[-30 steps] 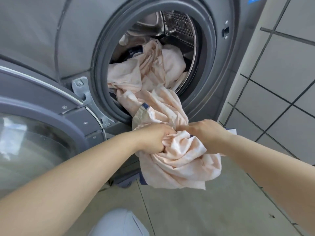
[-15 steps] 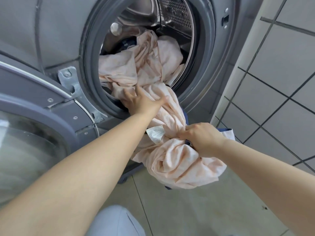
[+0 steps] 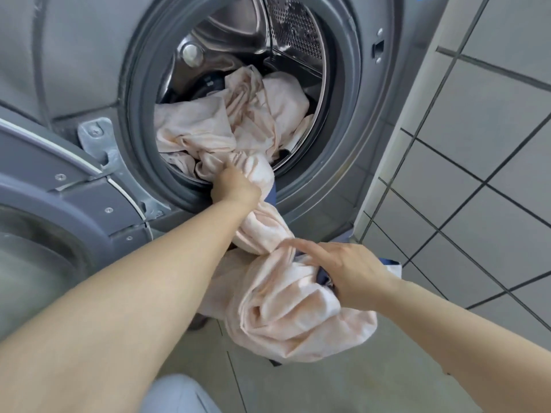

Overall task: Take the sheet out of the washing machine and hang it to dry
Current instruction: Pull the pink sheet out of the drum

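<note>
I see the pale pink sheet (image 3: 238, 126) half out of the washing machine (image 3: 366, 162); part is heaped in the drum (image 3: 238, 34), the rest trails over the grey door seal (image 3: 140, 93) and hangs in a bundle above the floor (image 3: 372, 380); my left hand (image 3: 235, 186) sits at the lower rim of the opening, fingers curled round a twisted fold of the sheet; my right hand (image 3: 348, 272) holds the hanging bundle lower down, forefinger stretched along the cloth, the other fingers tucked under it where I cannot tell how they lie; the open door (image 3: 59, 204) stands at left; a tiled wall (image 3: 477, 144) at right.
</note>
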